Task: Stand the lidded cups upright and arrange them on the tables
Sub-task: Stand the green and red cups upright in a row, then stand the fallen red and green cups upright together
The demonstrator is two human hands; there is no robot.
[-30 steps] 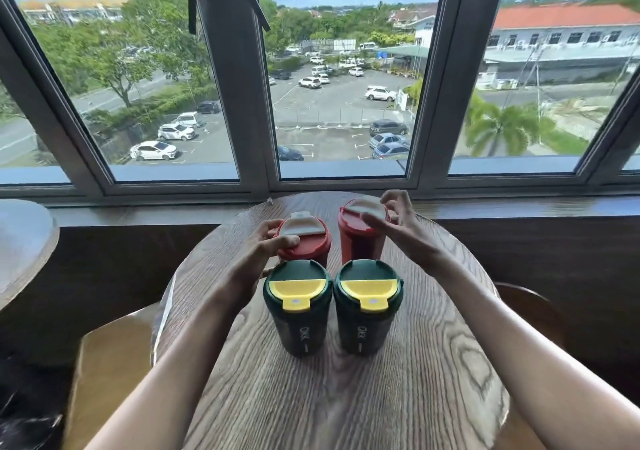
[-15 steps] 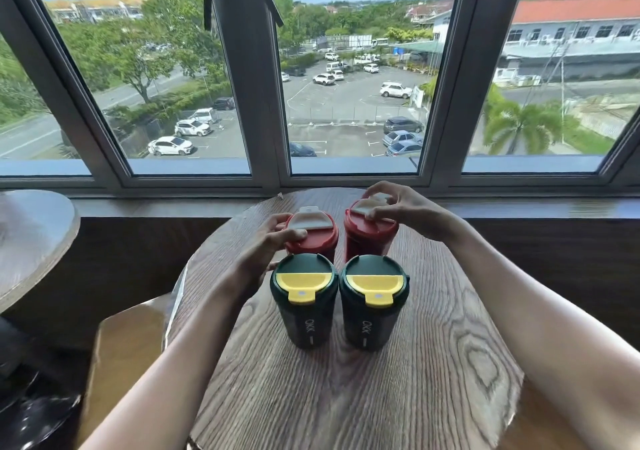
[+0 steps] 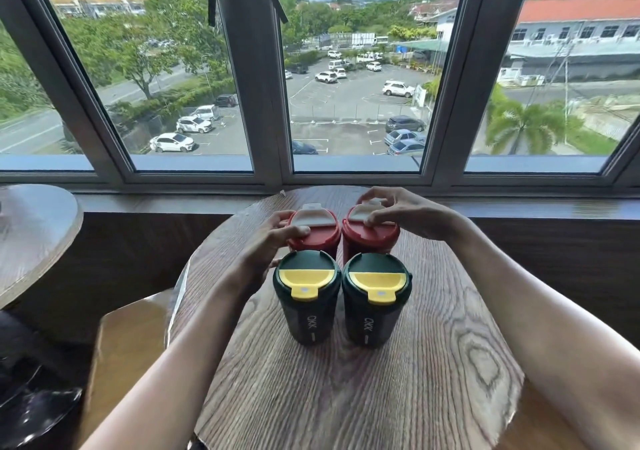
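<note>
Two dark green cups with yellow lid flaps stand upright side by side on the round wooden table [image 3: 433,363]: the left green cup [image 3: 306,297] and the right green cup [image 3: 375,299]. Behind them stand two red cups with pale flaps, close together. My left hand [image 3: 273,245] grips the rim of the left red cup [image 3: 317,233]. My right hand [image 3: 405,212] rests on the lid of the right red cup [image 3: 375,233], fingers curled over the flap. The red cups' bodies are mostly hidden by the green ones.
A second round wooden table [image 3: 31,235] sits at the left. A wooden seat [image 3: 128,338] lies below the table's left edge. The window ledge [image 3: 519,207] and dark wall panel run just behind the table. Dark objects lie on the floor at lower left.
The two red cups have been drawn closer together behind the green pair. My right hand has settled further over the right red lid. The camera has shifted slightly.
</note>
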